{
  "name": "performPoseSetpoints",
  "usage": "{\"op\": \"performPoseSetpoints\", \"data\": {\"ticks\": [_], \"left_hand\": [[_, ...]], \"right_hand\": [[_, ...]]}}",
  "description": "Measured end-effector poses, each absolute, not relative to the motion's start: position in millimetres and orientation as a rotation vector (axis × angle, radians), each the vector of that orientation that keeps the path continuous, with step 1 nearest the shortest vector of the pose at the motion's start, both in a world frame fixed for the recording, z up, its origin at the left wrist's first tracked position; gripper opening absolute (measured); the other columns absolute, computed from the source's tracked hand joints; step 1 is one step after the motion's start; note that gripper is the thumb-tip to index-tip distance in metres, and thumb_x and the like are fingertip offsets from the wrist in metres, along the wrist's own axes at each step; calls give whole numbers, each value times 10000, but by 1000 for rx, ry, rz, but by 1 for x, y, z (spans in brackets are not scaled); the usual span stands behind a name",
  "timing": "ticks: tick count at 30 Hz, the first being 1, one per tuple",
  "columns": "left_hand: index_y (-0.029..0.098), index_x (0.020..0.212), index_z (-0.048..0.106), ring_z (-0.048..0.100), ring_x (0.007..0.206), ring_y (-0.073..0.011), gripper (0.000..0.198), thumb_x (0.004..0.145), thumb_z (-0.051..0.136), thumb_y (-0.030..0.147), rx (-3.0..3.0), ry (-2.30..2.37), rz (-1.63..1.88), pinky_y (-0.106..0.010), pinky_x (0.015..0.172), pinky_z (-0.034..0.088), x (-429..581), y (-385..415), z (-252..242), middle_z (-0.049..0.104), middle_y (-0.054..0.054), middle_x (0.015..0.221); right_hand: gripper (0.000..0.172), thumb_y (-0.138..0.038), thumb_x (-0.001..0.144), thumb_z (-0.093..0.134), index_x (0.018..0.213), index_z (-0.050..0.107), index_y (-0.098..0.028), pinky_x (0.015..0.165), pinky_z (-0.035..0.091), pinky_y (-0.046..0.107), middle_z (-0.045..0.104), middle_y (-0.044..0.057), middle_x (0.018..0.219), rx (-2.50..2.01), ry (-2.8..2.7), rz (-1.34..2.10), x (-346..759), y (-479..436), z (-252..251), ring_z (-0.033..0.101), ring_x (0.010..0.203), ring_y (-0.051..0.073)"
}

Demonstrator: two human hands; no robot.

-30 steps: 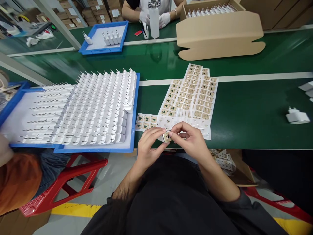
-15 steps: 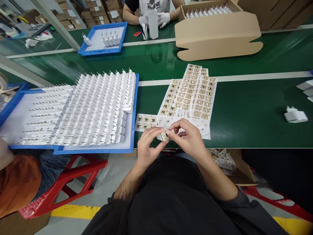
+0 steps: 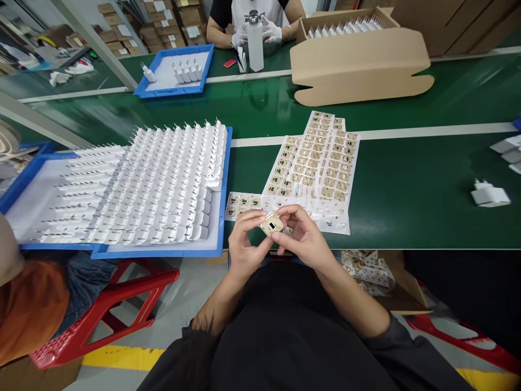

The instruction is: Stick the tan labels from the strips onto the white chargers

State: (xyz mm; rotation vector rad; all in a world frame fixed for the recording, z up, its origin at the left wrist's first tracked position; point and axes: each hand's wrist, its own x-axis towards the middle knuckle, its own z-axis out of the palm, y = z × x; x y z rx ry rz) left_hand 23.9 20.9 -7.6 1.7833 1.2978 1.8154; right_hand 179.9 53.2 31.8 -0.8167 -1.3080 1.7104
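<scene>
Both my hands meet at the near edge of the green belt and hold one small white charger [image 3: 271, 225] whose end face, covered by a tan sticker with a dark port, is turned up toward me. My left hand [image 3: 246, 244] pinches it from the left. My right hand [image 3: 304, 237] grips it from the right with curled fingers. Just beyond my hands lie sticker sheets [image 3: 319, 163] fanned out on the belt. A blue tray [image 3: 225, 179] packed with rows of white chargers sits to my left.
A lone white charger [image 3: 489, 194] lies on the belt at the right. A cardboard box [image 3: 358, 60] of chargers stands at the back. Across the belt a person's gloved hands [image 3: 272, 30] hold a white bottle beside a second blue tray [image 3: 175, 68]. A red stool [image 3: 109, 309] stands below.
The charger has been turned in my fingers so its stickered end now faces up. My hands have stayed in the same spot at the belt's edge.
</scene>
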Motion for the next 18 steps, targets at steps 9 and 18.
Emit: {"op": "performPoseSetpoints", "data": {"ticks": [9, 18], "left_hand": [[255, 1147, 576, 684, 1089, -204, 321, 878, 728, 168, 1878, 1395, 1905, -461, 983, 598, 42, 22, -9, 672, -50, 1107], [270, 1137, 549, 696, 1055, -205, 359, 856, 748, 169, 1992, 1455, 1946, -457, 933, 620, 43, 22, -14, 675, -27, 1069]], "right_hand": [[387, -524, 800, 795, 962, 548, -274, 400, 496, 225, 366, -42, 806, -911, -1213, 1586, 166, 49, 26, 450, 592, 109], [334, -531, 829, 758, 917, 581, -262, 419, 483, 246, 409, -33, 796, -923, -1187, 1573, 168, 48, 28, 455, 571, 110]]}}
